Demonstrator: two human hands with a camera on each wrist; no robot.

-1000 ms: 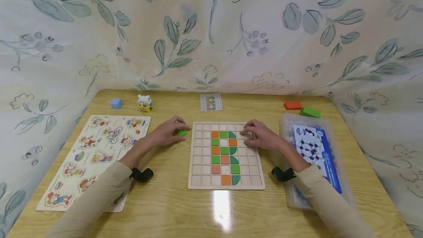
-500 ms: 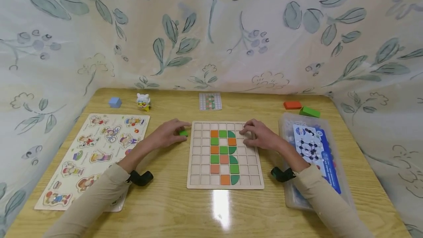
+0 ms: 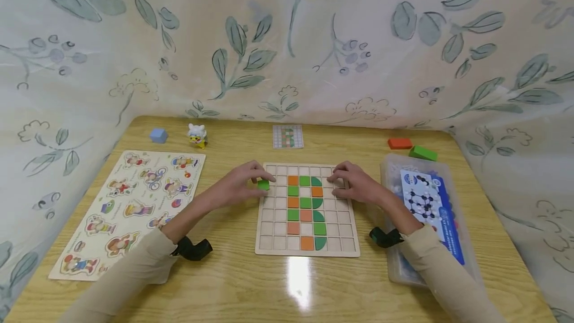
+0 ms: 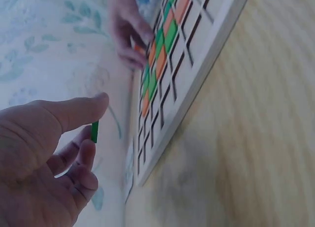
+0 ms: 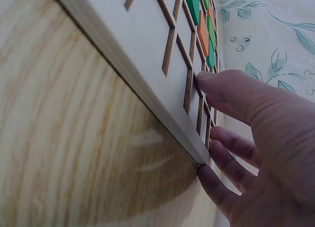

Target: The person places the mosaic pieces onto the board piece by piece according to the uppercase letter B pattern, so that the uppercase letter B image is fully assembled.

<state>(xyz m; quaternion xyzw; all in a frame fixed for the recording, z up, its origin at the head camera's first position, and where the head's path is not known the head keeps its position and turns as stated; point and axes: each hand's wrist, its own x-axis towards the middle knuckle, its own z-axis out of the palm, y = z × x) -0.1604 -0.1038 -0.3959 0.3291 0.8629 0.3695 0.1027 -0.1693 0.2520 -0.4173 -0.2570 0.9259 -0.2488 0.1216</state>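
A wooden grid board lies in the middle of the table, with orange and green tiles filling its centre columns. My left hand pinches a small green tile over the board's upper left edge; in the left wrist view the green tile sits between thumb and fingers. My right hand rests on the board's upper right part, fingers touching the grid near an orange tile. It holds nothing.
A small pattern card lies behind the board. A character puzzle board lies at left, with a blue cube and a toy figure behind it. A clear plastic box stands at right; orange and green blocks lie beyond it.
My left hand has lifted the green tile from the table and carried it right, onto the board's left edge. The right hand has stayed in place.
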